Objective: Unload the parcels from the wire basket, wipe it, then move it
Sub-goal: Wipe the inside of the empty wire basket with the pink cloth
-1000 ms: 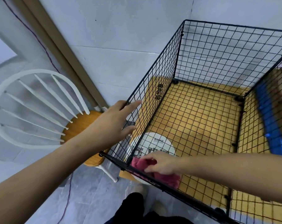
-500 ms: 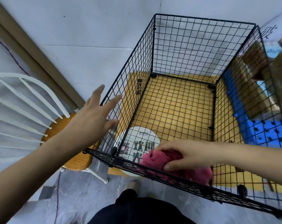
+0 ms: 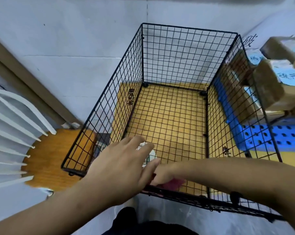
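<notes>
Fingers [image 3: 132,142] of left hand [image 3: 116,168] straight, apart, lower centre over wire basket [image 3: 177,56] near rim — right hand [image 3: 163,173] on pink cloth [image 3: 175,184], its fingers hidden.

Your left hand [image 3: 119,168] covers the fingers of your right hand [image 3: 162,175], grip unreadable | pink cloth [image 3: 175,183] at wire basket [image 3: 185,53] near wall mostly hidden | white disc [image 3: 151,155] on basket floor half covered | parcels [image 3: 268,82] right of basket blurred, cropped; labels [image 3: 288,76] illegible
</notes>
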